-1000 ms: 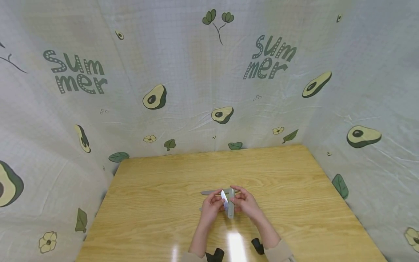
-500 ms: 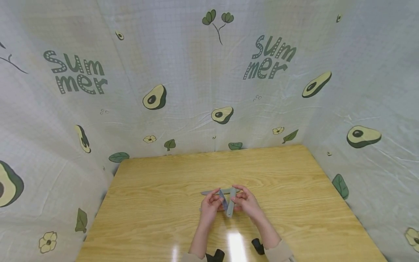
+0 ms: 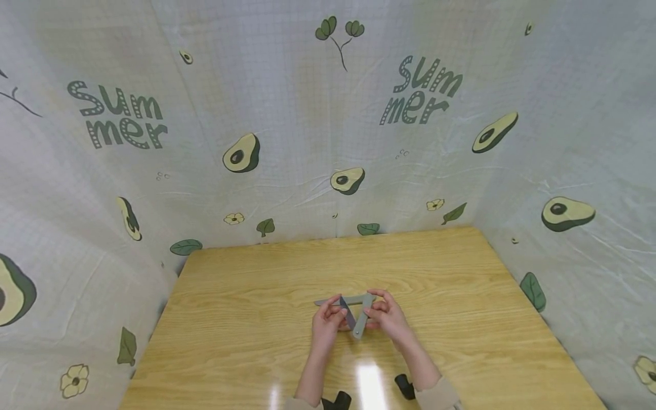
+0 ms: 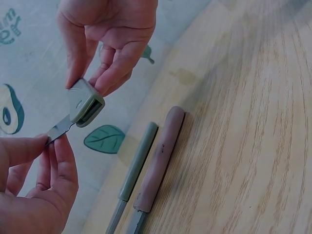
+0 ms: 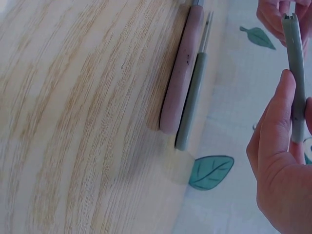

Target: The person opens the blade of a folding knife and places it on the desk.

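Note:
A folding knife (image 3: 362, 320) with a grey-green handle is held above the table, its blade partly unfolded in a V. My left hand (image 3: 325, 331) pinches the blade (image 4: 59, 128) between thumb and fingers. The handle, slotted at its end in the left wrist view, is gripped by my right hand (image 3: 392, 320). Beneath lie two more knives side by side: one with a green handle (image 4: 139, 163), the other with a pink handle (image 4: 162, 158). In the head view my hands hide much of the pink-handled one.
The wooden table (image 3: 246, 319) has a bright light reflection near its front. A white cloth (image 3: 292, 114) printed with avocados and leaves hangs behind it and along both sides. Black wrist mounts (image 3: 404, 386) are on both forearms.
The blade has swung further out from the handle, widening the V. My left hand has shifted slightly left, and the handle's top has tipped right. The knives on the table have stayed put.

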The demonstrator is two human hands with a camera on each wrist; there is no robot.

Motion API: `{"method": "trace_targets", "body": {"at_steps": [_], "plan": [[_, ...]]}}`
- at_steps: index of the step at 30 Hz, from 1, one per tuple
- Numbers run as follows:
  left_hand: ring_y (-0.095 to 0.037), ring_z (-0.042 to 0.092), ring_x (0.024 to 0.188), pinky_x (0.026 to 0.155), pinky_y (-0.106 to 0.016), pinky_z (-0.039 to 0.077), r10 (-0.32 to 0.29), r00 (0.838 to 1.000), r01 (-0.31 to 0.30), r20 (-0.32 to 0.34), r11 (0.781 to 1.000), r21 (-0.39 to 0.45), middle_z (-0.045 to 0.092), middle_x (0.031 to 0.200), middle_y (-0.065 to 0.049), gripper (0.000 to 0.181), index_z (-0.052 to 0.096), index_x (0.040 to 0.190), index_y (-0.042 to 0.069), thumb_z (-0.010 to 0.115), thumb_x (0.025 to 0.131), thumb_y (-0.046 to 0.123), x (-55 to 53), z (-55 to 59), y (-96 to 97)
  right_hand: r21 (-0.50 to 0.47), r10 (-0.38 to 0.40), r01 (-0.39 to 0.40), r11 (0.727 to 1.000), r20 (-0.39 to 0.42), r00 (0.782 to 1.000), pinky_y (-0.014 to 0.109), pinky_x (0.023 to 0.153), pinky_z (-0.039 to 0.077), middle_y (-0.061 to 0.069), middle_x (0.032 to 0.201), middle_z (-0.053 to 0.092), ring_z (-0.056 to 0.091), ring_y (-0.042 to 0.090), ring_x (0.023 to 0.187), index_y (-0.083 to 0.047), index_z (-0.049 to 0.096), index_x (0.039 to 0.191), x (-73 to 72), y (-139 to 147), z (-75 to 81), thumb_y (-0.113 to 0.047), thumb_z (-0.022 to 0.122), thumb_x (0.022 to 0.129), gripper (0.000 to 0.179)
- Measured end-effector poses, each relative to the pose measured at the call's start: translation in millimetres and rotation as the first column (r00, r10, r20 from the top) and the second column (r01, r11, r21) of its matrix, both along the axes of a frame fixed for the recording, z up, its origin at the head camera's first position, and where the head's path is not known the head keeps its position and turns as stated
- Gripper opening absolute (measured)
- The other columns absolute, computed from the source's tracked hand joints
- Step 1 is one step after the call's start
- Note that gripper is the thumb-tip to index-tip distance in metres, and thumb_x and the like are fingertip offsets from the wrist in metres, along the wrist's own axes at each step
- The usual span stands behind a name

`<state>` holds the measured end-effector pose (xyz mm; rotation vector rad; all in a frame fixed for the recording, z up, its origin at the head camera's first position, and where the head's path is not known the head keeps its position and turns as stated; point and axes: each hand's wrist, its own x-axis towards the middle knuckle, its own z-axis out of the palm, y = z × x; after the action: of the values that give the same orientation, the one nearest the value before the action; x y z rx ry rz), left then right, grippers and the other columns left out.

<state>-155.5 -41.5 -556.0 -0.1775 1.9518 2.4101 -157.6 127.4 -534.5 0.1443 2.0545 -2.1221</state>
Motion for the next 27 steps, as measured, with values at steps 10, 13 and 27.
{"method": "trace_targets", "body": {"at_steps": [10,13,27], "plan": [[-0.013,0.059,0.074,0.068,-0.021,0.055,0.029,1.0,-0.03,0.009,0.999,0.013,0.059,0.087,-0.002,0.043,0.052,0.133,-0.006,0.062,0.091,-0.003,-0.6,-0.3,-1.5,-0.055,-0.02,0.021,0.998,0.015,1.0,0.049,0.077,0.06,0.004,0.082,0.054,0.068,0.024,0.072,-0.003,0.044,0.136,-1.2,1.2,-0.4,0.003,0.059,0.092,0.047],[-0.012,0.06,0.074,0.068,-0.021,0.056,0.039,0.999,-0.039,0.01,0.999,0.02,0.058,0.087,-0.002,0.044,0.052,0.133,-0.006,0.062,0.091,-0.004,-0.9,-0.3,-2.0,-0.074,-0.024,0.025,0.997,0.016,1.0,0.047,0.076,0.06,0.002,0.08,0.053,0.067,0.022,0.069,-0.002,0.042,0.136,-1.5,1.9,-0.8,0.004,0.059,0.092,0.048],[-0.012,0.059,0.076,0.07,-0.023,0.058,0.063,0.998,-0.063,0.008,0.995,0.073,0.054,0.084,-0.003,0.045,0.05,0.133,-0.008,0.061,0.09,-0.008,0.0,2.8,-4.7,-0.098,-0.089,0.091,0.991,0.025,0.996,0.041,0.075,0.061,0.005,0.082,0.059,0.065,0.021,0.076,-0.004,0.045,0.134,-1.8,3.4,-3.5,0.004,0.06,0.091,0.046]]}}
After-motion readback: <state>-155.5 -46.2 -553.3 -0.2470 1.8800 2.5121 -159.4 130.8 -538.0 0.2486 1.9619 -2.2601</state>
